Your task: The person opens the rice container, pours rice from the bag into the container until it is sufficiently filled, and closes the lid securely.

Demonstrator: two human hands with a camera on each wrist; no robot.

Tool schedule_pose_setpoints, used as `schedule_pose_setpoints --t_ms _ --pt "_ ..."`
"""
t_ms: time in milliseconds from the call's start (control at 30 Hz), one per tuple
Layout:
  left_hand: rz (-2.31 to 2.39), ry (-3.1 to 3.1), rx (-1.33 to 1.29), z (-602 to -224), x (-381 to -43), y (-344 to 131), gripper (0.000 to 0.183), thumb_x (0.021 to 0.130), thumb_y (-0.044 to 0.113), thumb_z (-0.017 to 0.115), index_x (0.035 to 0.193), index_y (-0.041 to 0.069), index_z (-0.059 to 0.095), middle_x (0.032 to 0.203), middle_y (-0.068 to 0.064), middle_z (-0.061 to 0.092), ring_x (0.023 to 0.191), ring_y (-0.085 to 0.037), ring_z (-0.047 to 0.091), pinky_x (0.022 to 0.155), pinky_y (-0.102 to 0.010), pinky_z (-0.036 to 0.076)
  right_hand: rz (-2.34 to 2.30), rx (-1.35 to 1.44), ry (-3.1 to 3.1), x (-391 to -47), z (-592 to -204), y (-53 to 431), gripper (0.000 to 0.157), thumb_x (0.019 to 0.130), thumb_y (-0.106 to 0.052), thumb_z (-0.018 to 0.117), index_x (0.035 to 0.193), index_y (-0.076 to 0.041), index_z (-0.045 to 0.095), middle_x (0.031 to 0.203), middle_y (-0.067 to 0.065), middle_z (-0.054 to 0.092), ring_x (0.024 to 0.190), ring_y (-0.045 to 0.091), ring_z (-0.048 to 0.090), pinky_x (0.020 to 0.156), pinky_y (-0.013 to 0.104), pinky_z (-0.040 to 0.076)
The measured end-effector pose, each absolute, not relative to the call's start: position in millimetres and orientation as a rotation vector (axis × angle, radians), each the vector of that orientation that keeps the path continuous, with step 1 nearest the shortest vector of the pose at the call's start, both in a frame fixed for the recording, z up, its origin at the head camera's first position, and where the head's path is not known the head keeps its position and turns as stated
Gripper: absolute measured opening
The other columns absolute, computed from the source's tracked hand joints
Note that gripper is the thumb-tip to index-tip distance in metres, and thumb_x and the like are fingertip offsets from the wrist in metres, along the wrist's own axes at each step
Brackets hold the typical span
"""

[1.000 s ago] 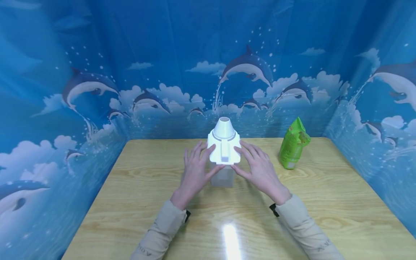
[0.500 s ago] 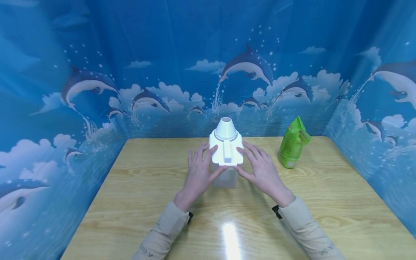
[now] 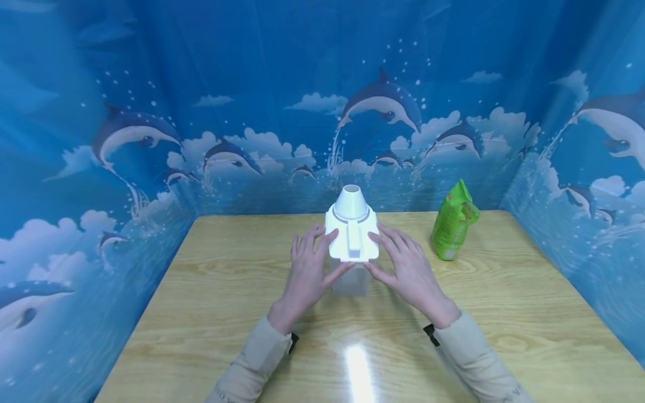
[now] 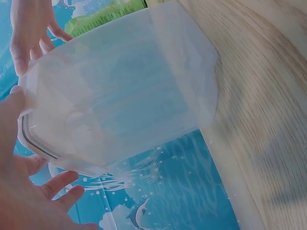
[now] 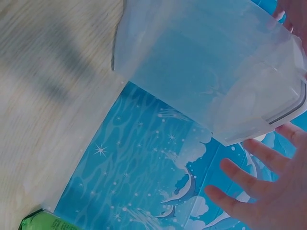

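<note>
A translucent plastic canister (image 3: 350, 282) stands upright on the table, its see-through body plain in the left wrist view. On top sits a white lid (image 3: 354, 240) with side flaps and a cone-shaped spout (image 3: 351, 202). My left hand (image 3: 308, 271) grips the lid's left side, thumb at the near edge and index finger on the flap. On the opposite side my right hand (image 3: 410, 271) grips it likewise. The other fingers of both hands spread behind the flaps. In the right wrist view, several fingertips of my right hand (image 5: 268, 187) stand apart from the canister.
A green bag (image 3: 452, 226) with a folded top stands at the back right of the wooden table (image 3: 227, 313). A blue curtain (image 3: 282, 67) printed with dolphins and clouds rises along the back and both sides. Light glares off the table's near part.
The canister, with both hands on its lid, has shifted slightly to the right and a little nearer. The grips look the same. The green bag stays where it was.
</note>
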State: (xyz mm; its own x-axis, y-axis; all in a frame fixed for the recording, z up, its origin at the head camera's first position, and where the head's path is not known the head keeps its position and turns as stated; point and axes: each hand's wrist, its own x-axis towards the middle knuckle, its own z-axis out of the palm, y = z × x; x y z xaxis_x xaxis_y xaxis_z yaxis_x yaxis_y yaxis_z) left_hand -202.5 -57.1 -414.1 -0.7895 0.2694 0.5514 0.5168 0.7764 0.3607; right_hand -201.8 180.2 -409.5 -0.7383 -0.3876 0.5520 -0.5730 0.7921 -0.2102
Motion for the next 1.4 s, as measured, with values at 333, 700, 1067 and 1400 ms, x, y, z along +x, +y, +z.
schedule_pose_setpoints --t_ms 333,700,1067,1400 --pt "-0.665 -2.474 -0.609 -412 -197 -58 0.075 0.087 0.053 0.074 0.145 0.013 0.053 0.146 -0.02 0.048 0.143 -0.039 0.039 0.116 -0.071 0.017 0.502 0.719 -2.434 -197 -412 181 0.064 0.095 -0.054 0.061 0.144 -0.014 0.054 0.153 0.011 0.047 0.134 0.039 0.048 0.1 0.064 0.045" --pt "-0.668 -2.431 -0.622 -412 -187 -60 0.076 0.084 0.053 0.076 0.144 0.012 0.054 0.146 -0.019 0.049 0.142 -0.038 0.04 0.116 -0.07 0.018 0.479 0.754 -2.39 -191 -412 181 0.064 0.097 -0.06 0.053 0.141 -0.013 0.057 0.15 0.013 0.05 0.131 0.041 0.05 0.097 0.066 0.047" --pt "-0.646 -2.434 -0.621 -412 -186 -59 0.076 0.085 0.054 0.076 0.145 0.012 0.054 0.145 -0.02 0.05 0.139 -0.036 0.043 0.113 -0.073 0.022 0.439 0.746 -2.379 -189 -406 181 0.071 0.102 -0.068 0.03 0.137 -0.015 0.059 0.148 0.014 0.053 0.132 0.043 0.048 0.103 0.067 0.041" --pt "-0.648 -2.503 -0.665 -407 -185 -63 0.069 0.093 0.054 0.065 0.147 0.012 0.052 0.147 -0.021 0.047 0.142 -0.036 0.04 0.114 -0.072 0.022 0.329 0.769 -2.322 -193 -406 175 0.063 0.108 -0.057 0.024 0.139 -0.017 0.061 0.141 0.012 0.059 0.133 0.041 0.048 0.106 0.063 0.04"
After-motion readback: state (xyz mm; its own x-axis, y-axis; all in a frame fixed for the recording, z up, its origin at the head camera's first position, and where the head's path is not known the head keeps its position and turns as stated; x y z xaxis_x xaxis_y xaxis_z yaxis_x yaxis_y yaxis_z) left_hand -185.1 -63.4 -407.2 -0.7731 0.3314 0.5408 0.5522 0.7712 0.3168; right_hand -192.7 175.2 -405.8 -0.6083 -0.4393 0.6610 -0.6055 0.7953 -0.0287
